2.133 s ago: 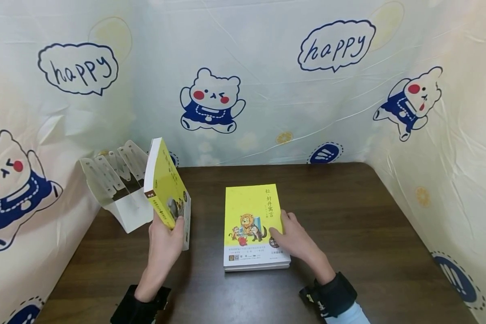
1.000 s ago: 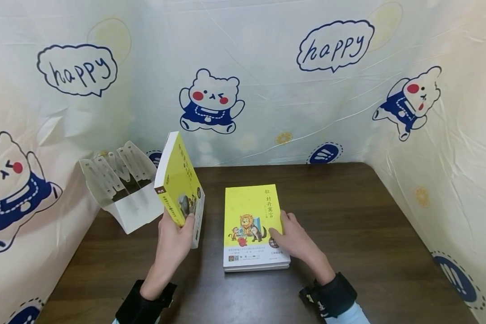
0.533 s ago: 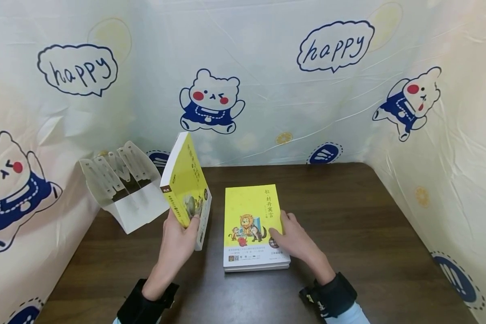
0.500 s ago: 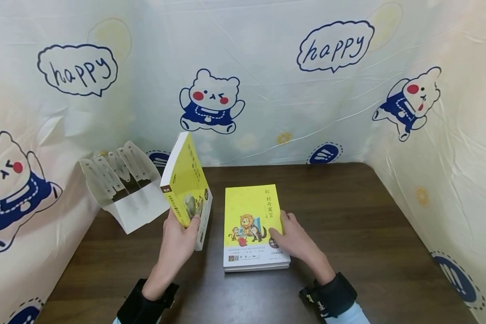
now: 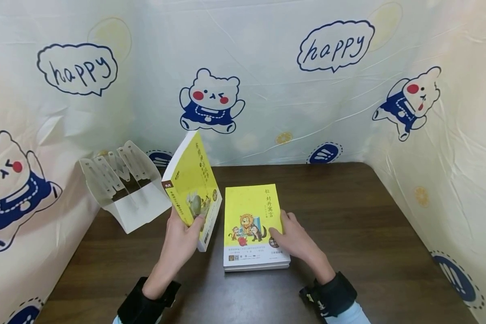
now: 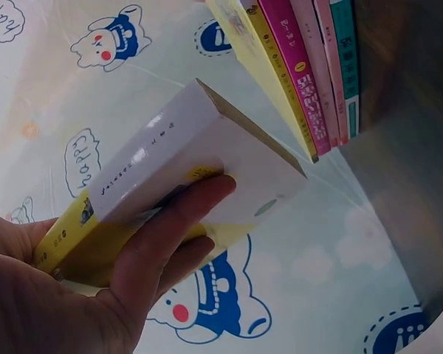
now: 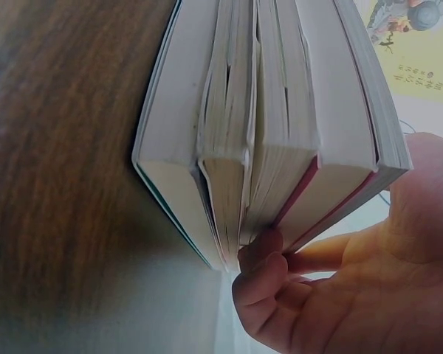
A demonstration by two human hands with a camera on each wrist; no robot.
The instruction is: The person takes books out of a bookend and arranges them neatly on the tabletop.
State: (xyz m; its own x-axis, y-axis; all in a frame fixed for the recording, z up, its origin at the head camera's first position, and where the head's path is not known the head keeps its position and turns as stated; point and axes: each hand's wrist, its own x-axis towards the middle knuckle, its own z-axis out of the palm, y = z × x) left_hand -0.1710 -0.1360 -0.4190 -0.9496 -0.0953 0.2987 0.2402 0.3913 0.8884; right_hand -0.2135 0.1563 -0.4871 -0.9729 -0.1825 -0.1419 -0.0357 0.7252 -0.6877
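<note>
My left hand [image 5: 180,240] grips a yellow-and-white book [image 5: 192,175] by its lower part, thumb on the front cover. The book is raised and tilted, its cover partly turned to the right. In the left wrist view, fingers lie along the back of this book [image 6: 244,158]. To its right, a stack of books [image 5: 251,202] lies flat, topped by a yellow one with a lion picture. My right hand [image 5: 301,238] holds the stack's right side, thumb on the top cover. In the right wrist view, its curled fingers touch the page edges of the stack [image 7: 266,110].
A white slotted organizer [image 5: 135,211] with several dividers stands at the back left of the dark wooden table [image 5: 332,193]. A printed curtain [image 5: 267,112] with bears hangs behind and along both sides. In the left wrist view the stacked spines [image 6: 303,81] show yellow, magenta, pink and teal.
My left hand has carried its book to the right, away from the organizer and closer to the stack. The cover has turned more toward the head camera. My right hand stays put.
</note>
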